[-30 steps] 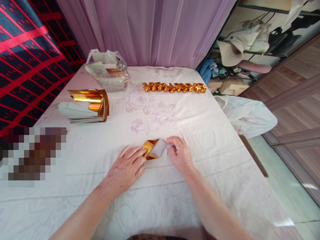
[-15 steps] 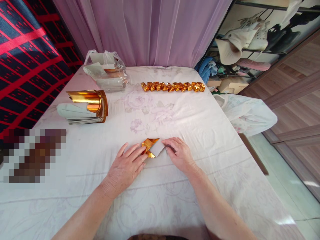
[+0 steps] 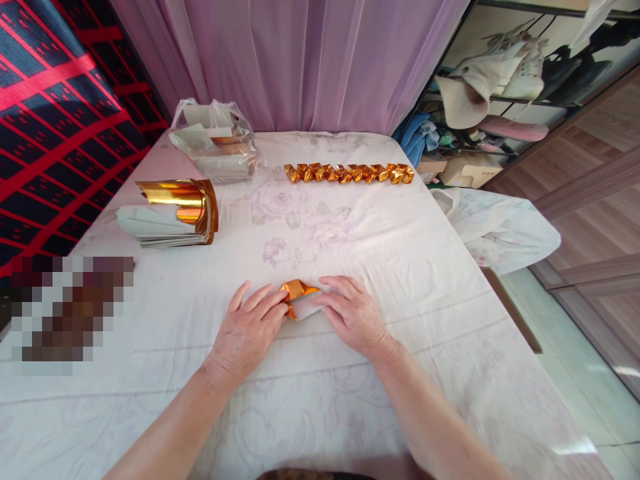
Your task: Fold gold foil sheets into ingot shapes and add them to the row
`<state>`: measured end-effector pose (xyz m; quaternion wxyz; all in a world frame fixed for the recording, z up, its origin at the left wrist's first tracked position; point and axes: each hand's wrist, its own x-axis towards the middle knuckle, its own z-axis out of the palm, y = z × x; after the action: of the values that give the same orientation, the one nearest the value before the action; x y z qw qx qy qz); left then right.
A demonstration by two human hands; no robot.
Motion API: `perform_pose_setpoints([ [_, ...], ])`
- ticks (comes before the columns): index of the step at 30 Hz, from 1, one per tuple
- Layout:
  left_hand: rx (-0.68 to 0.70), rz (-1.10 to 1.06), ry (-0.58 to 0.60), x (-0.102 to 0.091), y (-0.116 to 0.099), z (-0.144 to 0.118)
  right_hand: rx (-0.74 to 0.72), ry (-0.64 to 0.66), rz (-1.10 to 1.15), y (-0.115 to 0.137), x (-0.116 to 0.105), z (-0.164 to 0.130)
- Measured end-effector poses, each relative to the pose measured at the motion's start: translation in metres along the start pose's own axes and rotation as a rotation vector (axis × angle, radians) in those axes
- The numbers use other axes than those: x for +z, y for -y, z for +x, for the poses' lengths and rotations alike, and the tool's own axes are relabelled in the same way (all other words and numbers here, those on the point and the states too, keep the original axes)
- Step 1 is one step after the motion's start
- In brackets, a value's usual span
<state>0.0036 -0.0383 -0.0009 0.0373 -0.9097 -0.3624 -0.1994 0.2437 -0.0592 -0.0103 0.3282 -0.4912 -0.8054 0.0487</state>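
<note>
Both hands, left and right, flat, grip spread apart, fingertips on the gold paper.

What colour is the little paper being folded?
Shiny gold on one side, white on the other, in the head view: paper.

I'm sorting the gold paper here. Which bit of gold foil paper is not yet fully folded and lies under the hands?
The small gold sheet between the left hand and right hand. The folded gold row and the curled gold stack lie farther away, untouched.
</note>
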Motion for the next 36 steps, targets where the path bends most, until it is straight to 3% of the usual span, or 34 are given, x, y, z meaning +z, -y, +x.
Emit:
perform_pose_setpoints([
  [8, 0.014, 0.019, 0.000, 0.001, 0.004, -0.002, -0.075, 0.103, -0.006, 0.001, 0.004, -0.002],
  [16, -0.012, -0.048, 0.041, 0.001, -0.007, -0.003, -0.095, 0.073, -0.011, 0.008, 0.008, 0.000],
  [22, -0.042, -0.047, 0.100, -0.001, -0.021, -0.005, -0.059, 0.055, 0.029, 0.007, 0.011, 0.000],
  [28, -0.064, -0.090, 0.128, 0.000, -0.018, -0.006, 0.000, 0.060, 0.095, 0.003, 0.008, 0.000],
  [36, -0.064, -0.077, 0.092, 0.001, -0.022, -0.010, 0.030, 0.103, 0.112, 0.001, 0.006, 0.000],
])
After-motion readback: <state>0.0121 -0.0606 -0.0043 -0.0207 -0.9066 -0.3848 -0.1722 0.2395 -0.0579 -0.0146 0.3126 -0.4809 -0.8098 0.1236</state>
